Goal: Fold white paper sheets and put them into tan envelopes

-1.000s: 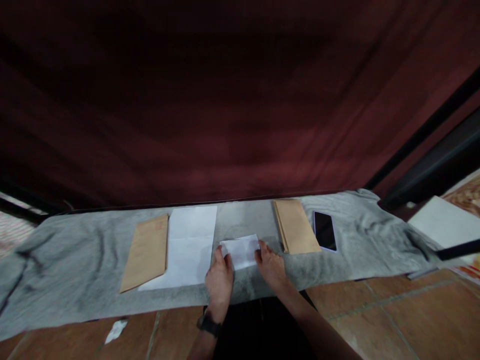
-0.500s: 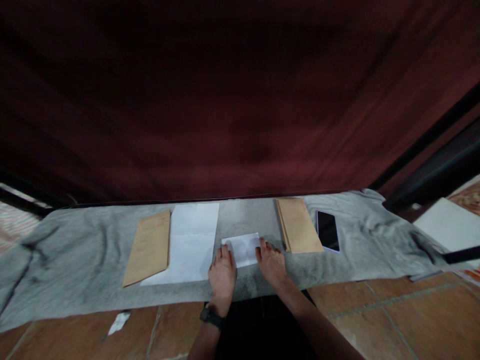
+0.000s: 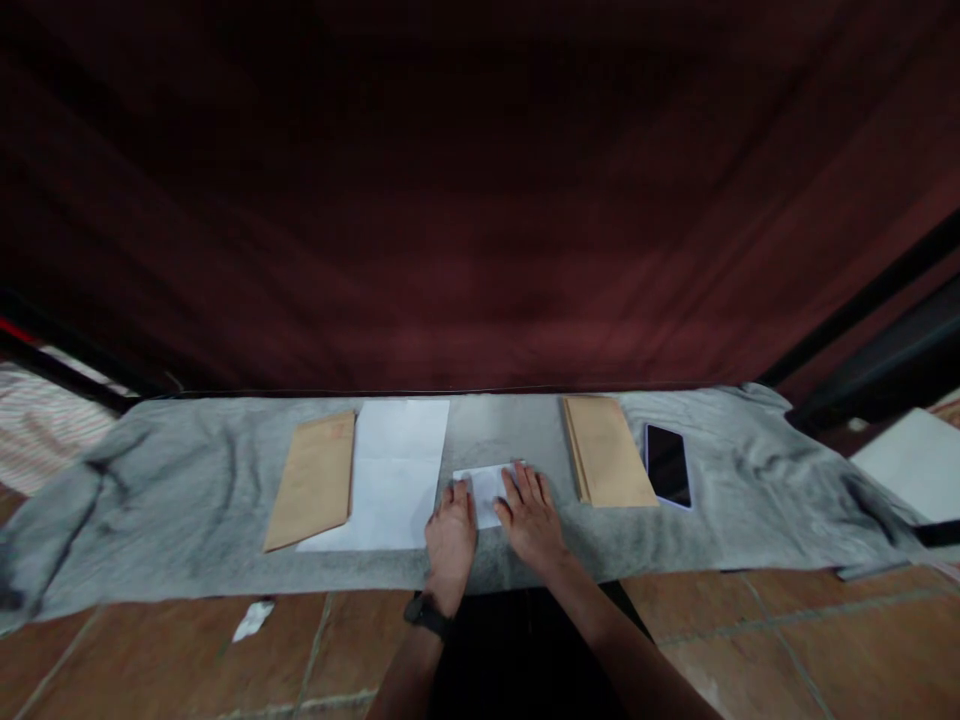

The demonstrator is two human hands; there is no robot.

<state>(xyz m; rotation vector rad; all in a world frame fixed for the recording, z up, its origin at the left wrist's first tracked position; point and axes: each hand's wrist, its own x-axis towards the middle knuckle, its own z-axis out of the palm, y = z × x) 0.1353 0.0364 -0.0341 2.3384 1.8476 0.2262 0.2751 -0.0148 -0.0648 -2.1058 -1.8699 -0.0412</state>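
Observation:
A small folded sheet of white paper (image 3: 486,490) lies flat on the grey cloth in front of me. My left hand (image 3: 451,530) rests on its left edge, fingers stretched forward. Over its right part lies my right hand (image 3: 531,515), flat with fingers spread, the tips near the far right corner. Left of my hands are larger white sheets (image 3: 397,470), partly under a brown envelope (image 3: 315,480). A stack of brown envelopes (image 3: 611,450) lies to the right of my right hand.
A phone (image 3: 667,465) with a pale purple edge lies just right of the envelope stack. The grey cloth (image 3: 187,490) covers the long surface, wrinkled at both ends. A dark red curtain (image 3: 480,250) hangs behind. A crumpled white scrap (image 3: 253,620) is on the tiled floor.
My right hand has shifted from the paper's right edge onto its right part, with fingers spread flatter. My left hand stays at the left edge. The view has tilted slightly.

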